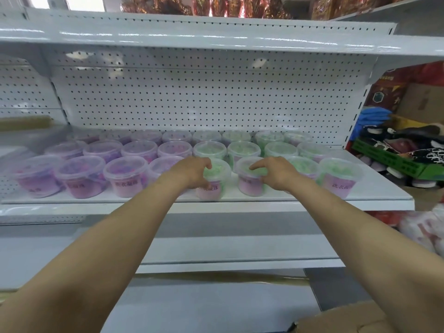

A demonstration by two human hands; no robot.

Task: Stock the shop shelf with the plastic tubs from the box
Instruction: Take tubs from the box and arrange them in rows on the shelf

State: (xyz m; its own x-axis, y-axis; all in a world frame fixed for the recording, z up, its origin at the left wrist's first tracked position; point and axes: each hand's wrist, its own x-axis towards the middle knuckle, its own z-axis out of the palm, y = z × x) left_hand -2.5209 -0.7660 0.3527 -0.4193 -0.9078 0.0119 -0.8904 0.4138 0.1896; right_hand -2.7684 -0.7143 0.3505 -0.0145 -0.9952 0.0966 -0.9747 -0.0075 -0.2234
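Both arms outstretched, left hand [195, 173] and right hand [276, 173] each grasp a green-filled tub [213, 181] on the shelf [374, 191].

Bright, even light; glare streaks on the upper shelf edge [216, 40]; soft blur, wide-angle bowing at edges.

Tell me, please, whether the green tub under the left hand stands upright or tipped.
Upright. The green tub sits flat on the shelf, lid on top and label facing forward, with the left hand gripping its rim.
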